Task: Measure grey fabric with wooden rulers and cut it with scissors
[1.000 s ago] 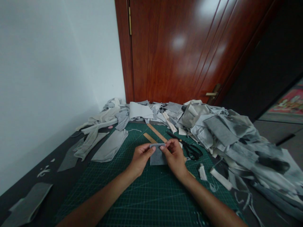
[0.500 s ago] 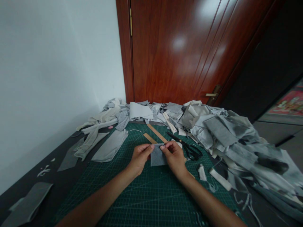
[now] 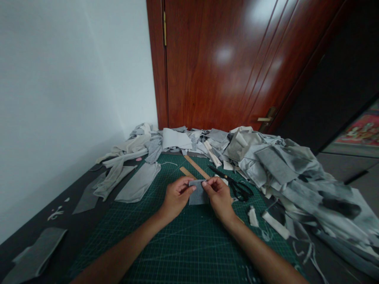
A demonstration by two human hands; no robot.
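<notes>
A small grey piece of fabric [image 3: 198, 194] hangs between my hands above the green cutting mat [image 3: 166, 244]. My left hand [image 3: 178, 194] pinches its left side near the upper edge, the thumb lying on the front. At the upper right corner, my right hand [image 3: 218, 194] grips the same piece between thumb and fingers. Just beyond the fabric lie two wooden rulers [image 3: 195, 165], their near ends hidden by the hands and cloth. Black scissors [image 3: 237, 187] rest on the mat to the right of my right hand.
A large heap of grey and white fabric scraps [image 3: 278, 165] fills the right and back. More fabric pieces [image 3: 139, 183] lie at the left, with a folded grey piece [image 3: 38, 252] at the near left. A wooden door [image 3: 213, 79] stands behind the table.
The left thumb has shifted slightly down and right along the fabric, and more of its upper left edge shows. The right hand keeps its grip almost unmoved.
</notes>
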